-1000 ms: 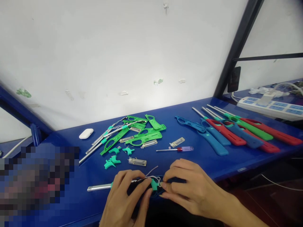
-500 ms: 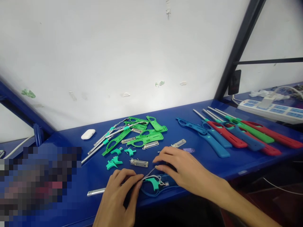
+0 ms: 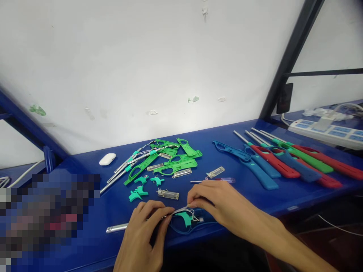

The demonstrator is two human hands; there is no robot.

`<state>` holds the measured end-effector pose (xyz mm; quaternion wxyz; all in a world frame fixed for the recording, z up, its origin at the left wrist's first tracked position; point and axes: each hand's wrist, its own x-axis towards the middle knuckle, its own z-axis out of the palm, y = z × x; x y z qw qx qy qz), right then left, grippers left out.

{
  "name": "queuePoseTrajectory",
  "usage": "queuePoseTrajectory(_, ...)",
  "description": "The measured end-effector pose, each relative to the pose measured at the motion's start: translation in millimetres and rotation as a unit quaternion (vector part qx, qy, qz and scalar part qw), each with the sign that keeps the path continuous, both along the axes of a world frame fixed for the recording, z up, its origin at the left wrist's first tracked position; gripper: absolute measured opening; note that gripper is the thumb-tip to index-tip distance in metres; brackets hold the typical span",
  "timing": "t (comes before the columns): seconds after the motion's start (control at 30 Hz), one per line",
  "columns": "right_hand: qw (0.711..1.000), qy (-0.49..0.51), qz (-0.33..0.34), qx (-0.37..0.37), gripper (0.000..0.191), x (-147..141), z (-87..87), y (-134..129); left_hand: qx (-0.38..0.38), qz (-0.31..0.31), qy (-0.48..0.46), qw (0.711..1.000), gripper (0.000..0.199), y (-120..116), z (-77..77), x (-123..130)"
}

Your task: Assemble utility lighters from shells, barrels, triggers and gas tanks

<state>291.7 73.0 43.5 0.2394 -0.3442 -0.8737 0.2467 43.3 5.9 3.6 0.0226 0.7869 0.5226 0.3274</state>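
Note:
A blue gas lighter shell (image 3: 181, 230) lies near the table's front edge, opened up, with a teal trigger (image 3: 186, 219) and white wires (image 3: 195, 214) inside it. My left hand (image 3: 147, 230) pinches it at the neck, thumb and forefinger together over the wires. The metal tube (image 3: 117, 227) sticks out to the left from beneath that hand. My right hand (image 3: 211, 196) reaches in from the right, its fingertips closed on a wire above the trigger. It hides part of the shell's handle. Beyond it lies a screwdriver (image 3: 227, 180).
Green half-shells (image 3: 181, 166), loose teal triggers (image 3: 138, 193) and clear fuel tanks (image 3: 168, 194) lie behind my hands. Several assembled lighters (image 3: 283, 162) line the right side. A white earbud case (image 3: 107, 159) sits back left; a power strip (image 3: 329, 132) is at far right.
My right fingers have closed and moved slightly down onto the wire, which now lies flatter along the shell. The screwdriver shows more. My left hand keeps its hold.

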Motion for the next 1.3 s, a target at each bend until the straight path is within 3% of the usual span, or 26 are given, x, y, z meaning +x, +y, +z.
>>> queuePoseTrajectory(0.17, 0.999, -0.012, 0.0, 0.03, 0.02, 1, -7.4, -6, -0.006, -0.005, -0.006, 1.0, 0.017, 1, -0.2, -1)
queuePoseTrajectory(0.33, 0.999, -0.024, 0.018, 0.03, 0.021, -3, -4.1, -9, -0.014, -0.009, 0.001, 1.0, 0.017, 1, -1.2, -1)
queuePoseTrajectory(0.93, 1.0, -0.006, -0.006, 0.009, 0.009, -10, -6.5, -9, -0.073, -0.017, -0.015, 0.997, 0.015, 3, 2.4, 1)
queuePoseTrajectory(1.17, 0.999, -0.027, -0.012, 0.034, 0.01, -12, -5.6, -10, -0.07, -0.013, -0.01, 0.997, 0.016, 4, 1.7, 1)
queuePoseTrajectory(1.3, 0.996, -0.058, 0.02, 0.068, 0.012, -10, -5.2, -9, -0.054, -0.014, -0.004, 0.998, 0.025, 4, 0.9, 1)
